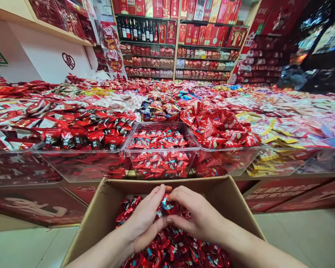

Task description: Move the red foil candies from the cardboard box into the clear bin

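Note:
Both my hands are over an open cardboard box (92, 219) filled with small red wrapped candies (170, 251). My left hand (146, 219) curves around the left side of a few red candies (167, 206) with blue print. From the right, my right hand (194, 214) closes its fingers and thumb around the same candies. The fingertips of the two hands nearly meet above and below them. Just beyond the box stands a clear plastic bin (163, 149) holding similar red candies.
Clear bins of black-and-red packets (80, 137), red pouches (220, 130) and yellow packets (268, 128) line the display's front edge. Shelves (147, 44) with bottles and red boxes rise at the back. Tiled floor (304, 230) shows beside the box.

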The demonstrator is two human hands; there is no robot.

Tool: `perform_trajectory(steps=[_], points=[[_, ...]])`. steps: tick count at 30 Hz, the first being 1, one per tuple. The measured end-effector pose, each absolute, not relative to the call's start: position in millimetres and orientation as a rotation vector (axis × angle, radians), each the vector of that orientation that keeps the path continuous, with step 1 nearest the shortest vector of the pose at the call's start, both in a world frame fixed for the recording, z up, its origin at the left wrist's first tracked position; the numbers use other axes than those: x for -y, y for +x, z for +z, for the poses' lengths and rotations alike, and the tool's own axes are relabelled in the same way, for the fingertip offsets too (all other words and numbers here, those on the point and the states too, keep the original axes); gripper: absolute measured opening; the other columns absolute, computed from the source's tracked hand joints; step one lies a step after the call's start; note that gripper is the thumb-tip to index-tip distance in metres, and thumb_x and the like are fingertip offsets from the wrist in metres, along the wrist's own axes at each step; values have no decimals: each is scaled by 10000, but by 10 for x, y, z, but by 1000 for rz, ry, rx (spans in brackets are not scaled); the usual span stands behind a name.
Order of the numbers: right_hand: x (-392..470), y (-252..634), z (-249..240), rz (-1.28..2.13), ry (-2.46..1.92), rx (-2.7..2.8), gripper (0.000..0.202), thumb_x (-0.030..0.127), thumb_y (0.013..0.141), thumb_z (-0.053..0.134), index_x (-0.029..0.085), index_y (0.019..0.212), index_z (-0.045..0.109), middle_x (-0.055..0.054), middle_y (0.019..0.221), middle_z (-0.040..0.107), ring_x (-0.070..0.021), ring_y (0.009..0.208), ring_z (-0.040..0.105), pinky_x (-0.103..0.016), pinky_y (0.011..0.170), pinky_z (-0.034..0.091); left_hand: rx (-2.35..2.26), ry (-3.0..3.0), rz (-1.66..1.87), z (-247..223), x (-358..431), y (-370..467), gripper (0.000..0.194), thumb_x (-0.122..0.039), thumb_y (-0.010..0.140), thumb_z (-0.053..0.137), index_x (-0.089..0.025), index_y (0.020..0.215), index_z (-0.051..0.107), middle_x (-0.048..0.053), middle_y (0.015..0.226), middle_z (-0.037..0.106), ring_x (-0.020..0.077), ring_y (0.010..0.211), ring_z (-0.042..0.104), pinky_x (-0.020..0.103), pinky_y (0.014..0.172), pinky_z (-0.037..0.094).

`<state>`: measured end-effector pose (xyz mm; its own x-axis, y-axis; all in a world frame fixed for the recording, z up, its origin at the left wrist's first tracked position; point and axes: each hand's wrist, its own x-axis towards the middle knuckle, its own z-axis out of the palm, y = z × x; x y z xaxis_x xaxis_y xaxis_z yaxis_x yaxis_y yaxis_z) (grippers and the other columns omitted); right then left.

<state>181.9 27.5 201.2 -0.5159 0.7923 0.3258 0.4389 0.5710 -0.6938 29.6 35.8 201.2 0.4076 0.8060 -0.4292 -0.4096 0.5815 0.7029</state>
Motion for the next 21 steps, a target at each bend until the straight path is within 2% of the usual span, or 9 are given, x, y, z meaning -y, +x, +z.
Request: perform_trajectory(steps=[5, 10, 12, 16, 18, 21], points=[[-288, 1814, 2038, 887, -1090, 1863, 115, 227, 794, 465, 157, 826, 551, -14, 713, 580, -108, 638, 521, -219, 609, 417, -829, 651, 782, 2069, -337, 280, 288, -403, 766, 461, -197, 953, 536, 23, 894, 540, 111, 740, 523, 250, 626, 478], [-316, 1855, 2069, 1090, -1183, 1627, 199, 295, 808, 444, 152, 682, 503, 30, 557, 506, -74, 489, 457, -188, 477, 380, -818, 755, 775, 2053, -346, 295, 184, -297, 736, 544, -195, 888, 540, -6, 786, 512, 76, 627, 495, 151, 442, 378], [-315, 1853, 2057, 1089, -1192, 1609, 209, 309, 803, 454, 152, 671, 496, 32, 556, 486, -73, 492, 439, -187, 471, 369, -824, 763, 783, 2037, -352, 295, 149, -304, 745, 528, -177, 820, 550, -8, 744, 505, 71, 600, 478, 143, 411, 339], [-304, 1837, 2031, 1140, -1122, 1626, 160, 320, 765, 512, 162, 743, 494, 13, 614, 540, -82, 509, 458, -187, 451, 363, -831, 778, 796, 2031, -367, 288, 154, -309, 756, 512, -161, 734, 545, -21, 635, 470, 60, 554, 431, 143, 405, 315], [-298, 1840, 2028, 1027, -1143, 1681, 140, 301, 753, 528, 164, 751, 500, 6, 622, 548, -89, 508, 461, -195, 453, 370, -832, 772, 800, 2039, -366, 288, 150, -315, 756, 512, -169, 769, 541, -21, 643, 475, 60, 555, 433, 145, 407, 314], [-283, 1853, 2030, 696, -1108, 1814, 58, 219, 763, 504, 167, 753, 529, -27, 711, 557, -120, 624, 502, -231, 567, 420, -838, 743, 778, 2050, -356, 292, 205, -353, 757, 500, -195, 884, 527, -14, 702, 498, 72, 591, 475, 145, 409, 317]])
